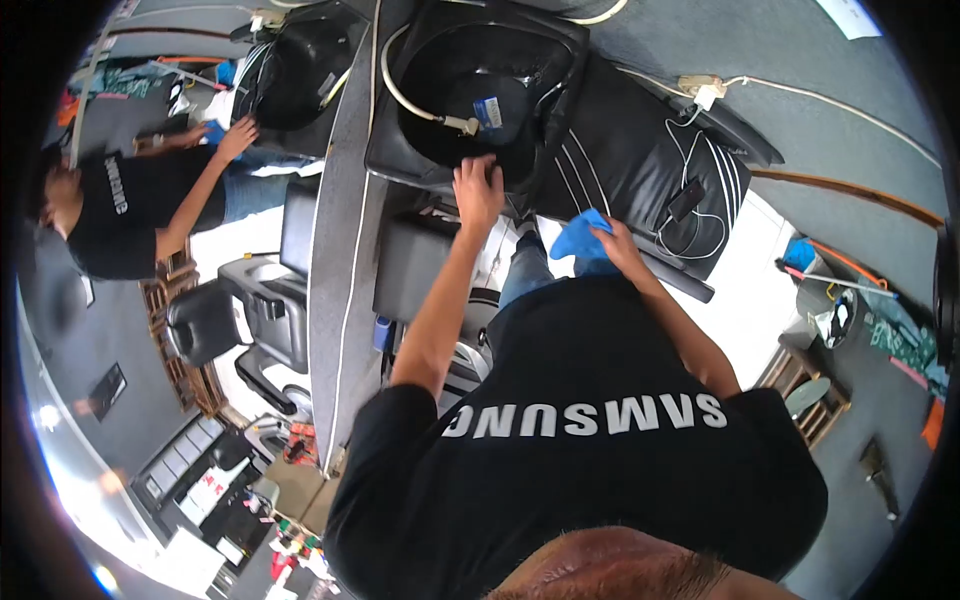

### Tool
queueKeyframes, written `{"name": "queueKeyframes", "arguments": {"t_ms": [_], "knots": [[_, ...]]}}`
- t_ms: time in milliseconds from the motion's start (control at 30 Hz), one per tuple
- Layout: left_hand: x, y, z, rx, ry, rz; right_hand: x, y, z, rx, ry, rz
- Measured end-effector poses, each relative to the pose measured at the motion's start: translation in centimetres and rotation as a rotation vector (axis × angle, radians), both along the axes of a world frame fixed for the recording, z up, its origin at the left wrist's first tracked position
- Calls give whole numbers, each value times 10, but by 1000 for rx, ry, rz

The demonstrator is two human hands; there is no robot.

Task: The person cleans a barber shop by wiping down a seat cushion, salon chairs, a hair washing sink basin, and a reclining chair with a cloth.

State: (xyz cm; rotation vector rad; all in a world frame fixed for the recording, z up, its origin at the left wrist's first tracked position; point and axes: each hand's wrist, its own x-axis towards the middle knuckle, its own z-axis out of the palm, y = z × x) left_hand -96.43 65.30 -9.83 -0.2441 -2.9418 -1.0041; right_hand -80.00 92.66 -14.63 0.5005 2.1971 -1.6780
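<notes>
A black hair-wash basin [400,158] is in front of me at the top middle. My left hand [478,192] is on its near rim, with the fingers bent over the edge. Inside the basin are a pale hose [392,80] with a beige end piece [460,125] and a blue-and-white label [488,113]. My right hand [621,246] is closed on a blue cloth [578,238], held just below the basin and apart from it. The cloth hangs to the left of my fingers.
A black padded seat [640,150] with white stripes stands right of the basin, carrying a phone [686,200] and a white cable. A power socket [702,88] is beyond it. A mirror at left reflects me and black chairs [205,325]. A wooden stool [800,390] stands at right.
</notes>
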Motion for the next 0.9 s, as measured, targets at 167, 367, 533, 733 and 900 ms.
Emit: {"name": "queueKeyframes", "arguments": {"t_ms": [167,367,533,733,900], "knots": [[-146,-9,-101,-498,-3,-154,65,2,9,112,-27,-353],[-198,4,-138,-754,-195,-246,105,-16,46,76,-316,-536],[-193,5,-168,-856,-291,-205,117,-29,50,141,-386,-504],[-189,12,-184,-876,-178,-166,117,-29,78,201,-417,-509],[-186,19,-194,-876,-200,-210,130,-25,67,161,-415,-579]]}}
